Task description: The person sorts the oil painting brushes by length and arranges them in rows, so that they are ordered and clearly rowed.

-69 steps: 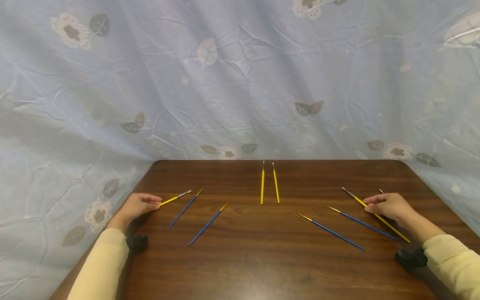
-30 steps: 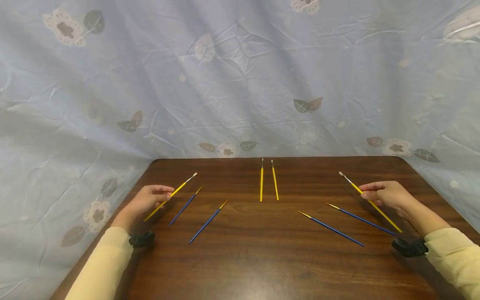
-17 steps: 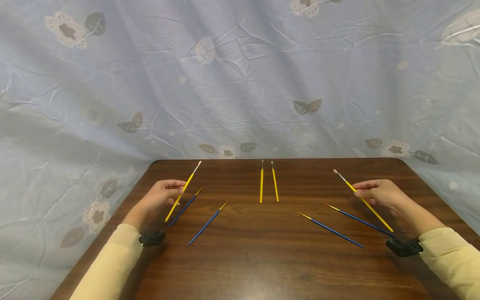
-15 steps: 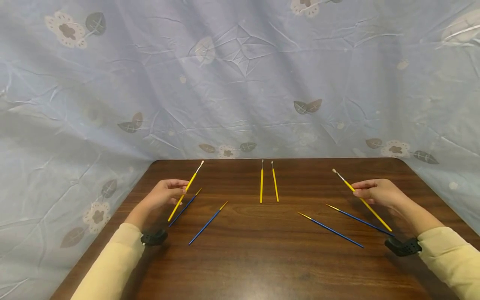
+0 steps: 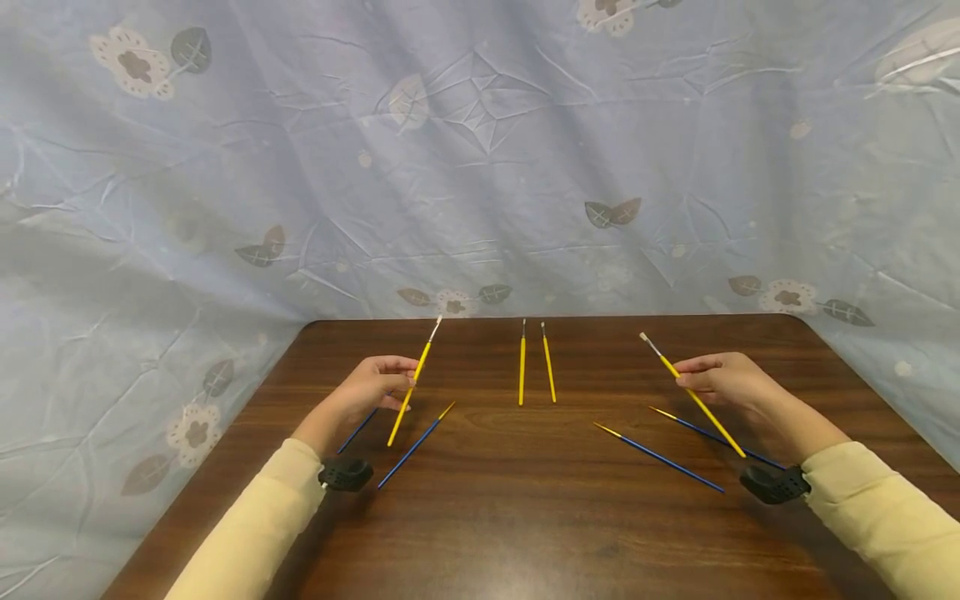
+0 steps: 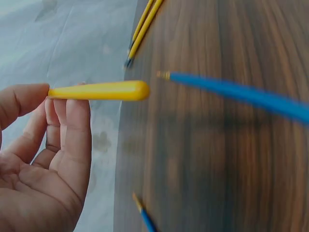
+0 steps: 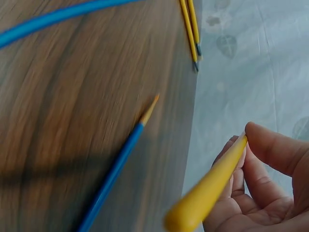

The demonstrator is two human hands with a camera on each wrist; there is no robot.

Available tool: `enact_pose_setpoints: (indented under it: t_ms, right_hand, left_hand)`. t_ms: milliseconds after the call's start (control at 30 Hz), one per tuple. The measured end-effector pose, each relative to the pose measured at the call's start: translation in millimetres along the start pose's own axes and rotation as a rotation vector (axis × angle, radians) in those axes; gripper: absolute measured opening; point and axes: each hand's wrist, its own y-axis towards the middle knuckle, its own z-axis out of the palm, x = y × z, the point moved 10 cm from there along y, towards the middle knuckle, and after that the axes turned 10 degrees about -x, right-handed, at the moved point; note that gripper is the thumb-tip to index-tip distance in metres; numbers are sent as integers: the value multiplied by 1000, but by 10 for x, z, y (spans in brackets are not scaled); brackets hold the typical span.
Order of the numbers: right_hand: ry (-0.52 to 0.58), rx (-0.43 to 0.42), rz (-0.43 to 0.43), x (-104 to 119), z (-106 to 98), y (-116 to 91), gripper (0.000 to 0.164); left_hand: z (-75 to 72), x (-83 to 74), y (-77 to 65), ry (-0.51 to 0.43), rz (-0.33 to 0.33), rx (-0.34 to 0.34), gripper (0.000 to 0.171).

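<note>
My left hand (image 5: 375, 385) pinches a yellow paintbrush (image 5: 422, 364) by its handle between thumb and fingers, bristles pointing up and away. In the left wrist view the rounded end of that yellow handle (image 6: 116, 91) juts out past the fingers. A second yellow paintbrush (image 5: 702, 406) is pinched by my right hand (image 5: 727, 379), its bristles towards the back and middle. Both brushes are held above the table. Below the left hand lies a blue paintbrush (image 5: 358, 430), partly hidden by it. Another blue paintbrush (image 5: 693, 427) lies under the right-hand brush, which crosses over it.
Two yellow paintbrushes (image 5: 522, 371) lie side by side at the back middle of the brown table (image 5: 495, 517). One more blue paintbrush (image 5: 414, 448) lies left of centre and another blue paintbrush (image 5: 660, 457) right of centre. A patterned cloth (image 5: 480, 183) hangs behind the table.
Both hands have lifted their yellow paintbrushes off the table and moved inward, the left one rightward and the right one leftward. The left brush has turned more upright. The other brushes stay put.
</note>
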Motion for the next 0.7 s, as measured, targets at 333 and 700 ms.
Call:
enact_pose_setpoints:
  t_ms: [333, 700]
  right_hand:
    - [131, 15, 42, 192, 251, 97, 56]
    - [211, 3, 68, 335, 503, 248, 52]
  left_hand:
    - [287, -50, 125, -112, -64, -103, 34]
    - [466, -21, 292, -112, -101, -188, 36]
